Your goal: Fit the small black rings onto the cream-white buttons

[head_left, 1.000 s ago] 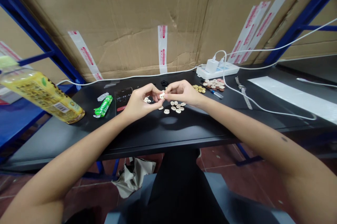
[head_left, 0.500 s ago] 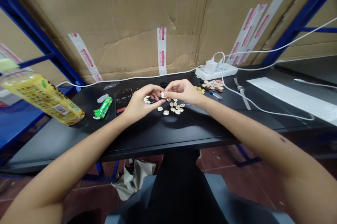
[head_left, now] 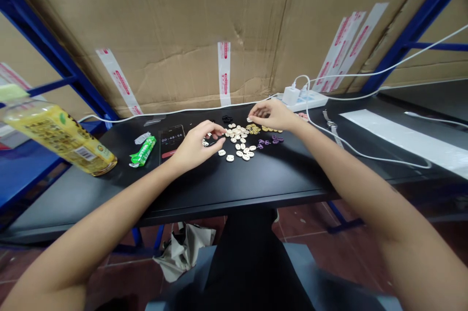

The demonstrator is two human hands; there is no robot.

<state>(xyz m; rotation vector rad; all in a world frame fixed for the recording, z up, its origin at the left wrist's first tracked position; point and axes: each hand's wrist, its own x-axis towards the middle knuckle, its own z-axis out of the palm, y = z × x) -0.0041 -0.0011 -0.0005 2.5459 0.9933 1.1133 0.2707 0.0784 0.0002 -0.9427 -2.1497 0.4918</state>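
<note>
Cream oval pieces, button-like with small holes, lie in a loose heap between my hands. My left hand rests at the heap's left side, thumb and fingers apart in a curve with nothing visible between them. A few cream pieces lie partly hidden behind its fingers. My right hand is over the far right of the heap, finger and thumb pinched on a small pale button. Yellow buttons lie just below that hand, with purple ones nearer to me.
A phone showing a running timer and a green wrapper lie left. Further left stands a yellow drink bottle. Black pieces sit at the back. Right are a power strip, white cables and a watch.
My hands have come apart. The right hand has moved right and away from me with a pale button, while the left has stayed near its place and its fingers have opened.
</note>
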